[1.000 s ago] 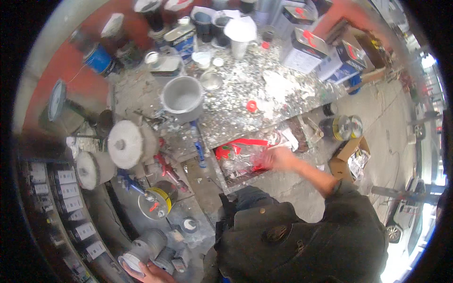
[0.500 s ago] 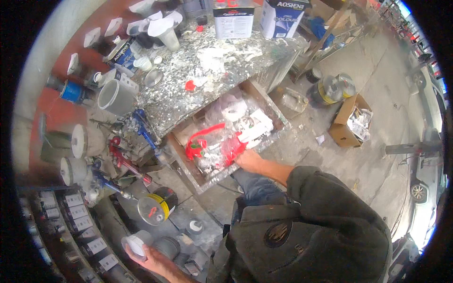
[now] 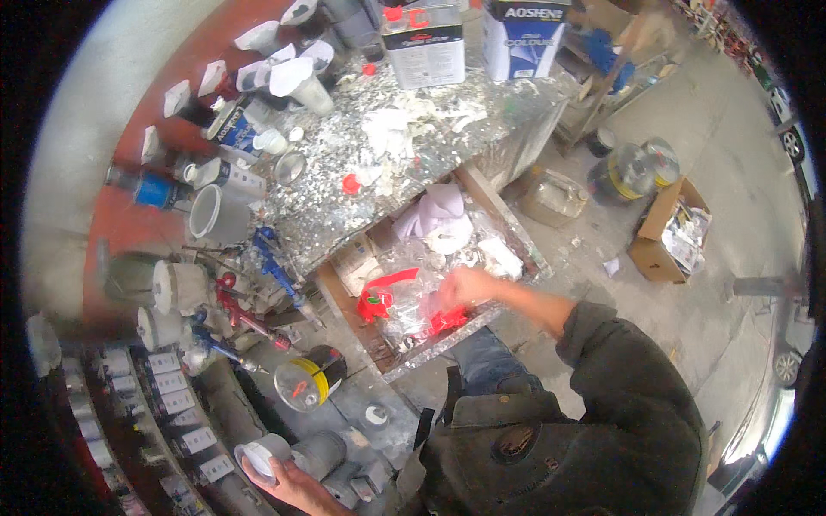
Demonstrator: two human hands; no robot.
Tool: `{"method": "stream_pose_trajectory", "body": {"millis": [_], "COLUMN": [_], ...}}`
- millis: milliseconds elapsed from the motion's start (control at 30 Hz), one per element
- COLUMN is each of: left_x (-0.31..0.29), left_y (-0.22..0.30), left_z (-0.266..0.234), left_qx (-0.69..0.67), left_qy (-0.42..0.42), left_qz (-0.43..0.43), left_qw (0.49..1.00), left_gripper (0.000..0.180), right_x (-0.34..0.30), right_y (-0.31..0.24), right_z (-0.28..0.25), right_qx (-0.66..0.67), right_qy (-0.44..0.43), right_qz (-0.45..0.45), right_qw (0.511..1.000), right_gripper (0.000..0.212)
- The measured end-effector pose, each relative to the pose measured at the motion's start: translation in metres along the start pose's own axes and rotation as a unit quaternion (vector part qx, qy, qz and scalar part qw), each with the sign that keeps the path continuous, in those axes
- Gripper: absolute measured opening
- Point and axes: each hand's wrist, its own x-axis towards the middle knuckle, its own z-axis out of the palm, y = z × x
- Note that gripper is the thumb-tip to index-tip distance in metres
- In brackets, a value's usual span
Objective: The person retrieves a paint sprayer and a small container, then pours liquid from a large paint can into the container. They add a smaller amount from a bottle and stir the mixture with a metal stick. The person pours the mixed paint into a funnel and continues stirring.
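Observation:
My left hand point(image 3: 291, 487), at the lower left, is closed round a pale plastic cup point(image 3: 265, 451) with a whitish top. My right hand point(image 3: 469, 289) is over the open drawer point(image 3: 394, 368), its fingers curled and slightly blurred. What it grips in the clear plastic cannot be made out. Just below it lies a red-printed plastic bag point(image 3: 449, 322), and a red strip of wrapping point(image 3: 391, 279) lies further left. Lilac cloth or paper point(image 3: 437, 209) and crumpled clear plastic fill the drawer's far part.
Paint-splattered bench point(image 3: 344, 138) carries cups, bottles, a white tin point(image 3: 423, 53) and a blue-white tin point(image 3: 523, 41). Spray guns, one blue point(image 3: 277, 268), hang at its left side. A yellow-banded tub point(image 3: 303, 383) stands below. Right on the floor are a jerrycan point(image 3: 555, 196) and a cardboard box point(image 3: 662, 241).
My right hand has lifted from the drawer's near edge and moved further in over its contents. The lilac material shows more now. My left hand still holds the cup; the view has shifted slightly.

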Motion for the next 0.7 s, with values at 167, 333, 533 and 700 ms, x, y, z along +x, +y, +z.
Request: {"method": "stream_pose_trajectory", "body": {"millis": [167, 333, 533, 700], "left_x": [-0.013, -0.002, -0.008, -0.001], "left_y": [0.015, 0.025, 0.01, 0.007], "left_z": [0.008, 0.024, 0.005, 0.028], "left_qx": [0.013, -0.021, -0.024, -0.072], "left_qy": [0.042, 0.035, 0.067, 0.098], "left_qz": [-0.013, -0.004, -0.024, -0.049], "left_qw": [0.999, 0.999, 0.997, 0.991], "left_gripper": [0.061, 0.073, 0.074, 0.077], "right_x": [0.095, 0.124, -0.013, 0.015], "right_y": [0.058, 0.125, -0.018, -0.195], "right_z": [-0.052, -0.039, -0.064, -0.118], "right_qx": [0.058, 0.077, 0.102, -0.013], "right_qy": [0.37, 0.378, 0.461, 0.442], "right_qz": [0.211, 0.224, 0.061, -0.182], "right_qw": [0.903, 0.895, 0.879, 0.878], "right_gripper": [0.037, 0.029, 0.016, 0.013]}}
